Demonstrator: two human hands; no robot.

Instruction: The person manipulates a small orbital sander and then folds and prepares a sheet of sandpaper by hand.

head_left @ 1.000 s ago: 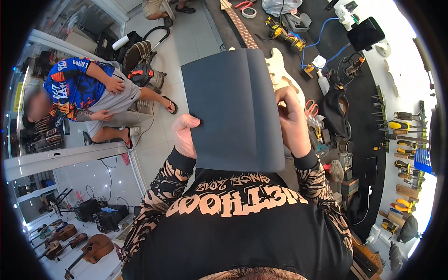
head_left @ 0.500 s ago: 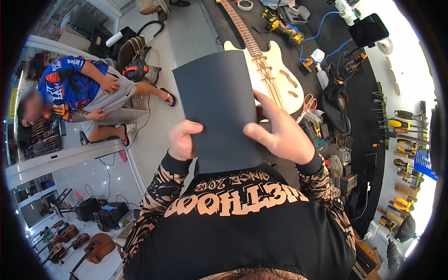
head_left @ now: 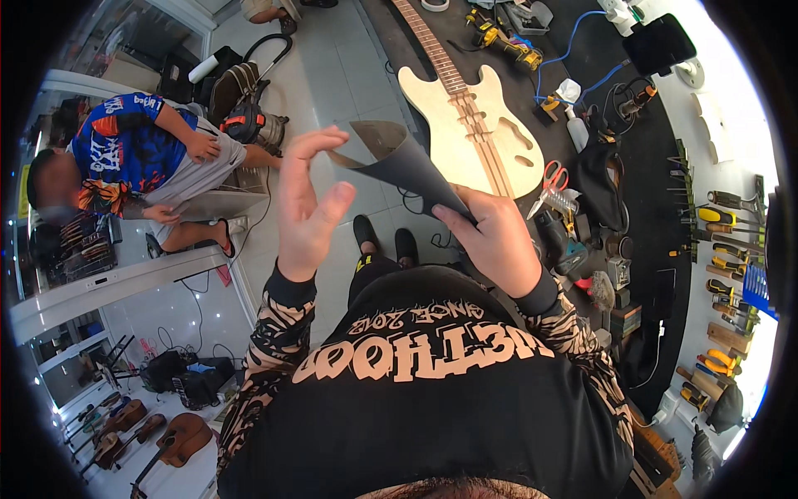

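A dark grey sheet of sandpaper point(head_left: 407, 166) hangs in the air in front of me, bent into a curl with a brownish inner face showing. My right hand point(head_left: 496, 241) pinches its lower right end between thumb and fingers. Beside its far left corner is my left hand point(head_left: 307, 208), with fingers stretched and thumb apart; whether a fingertip touches the paper I cannot tell. Just beyond the right hand, an unpainted pale wooden electric guitar point(head_left: 453, 125) with a fretted neck lies on the dark workbench point(head_left: 657, 200).
Red-handled scissors point(head_left: 550, 185), a yellow-black power drill point(head_left: 507, 41), a white bottle point(head_left: 575, 133) and a black bag point(head_left: 600, 187) are on the bench. Hand tools point(head_left: 723, 266) line the right wall. At left sits a person point(head_left: 141, 158), near a vacuum cleaner point(head_left: 253, 125). Acoustic guitars point(head_left: 179, 441) stand lower left.
The sandpaper has gone from flat and facing me, held by both hands, to curled and tilted. My left hand has let go and opened, moving up and left; the right hand keeps its grip.
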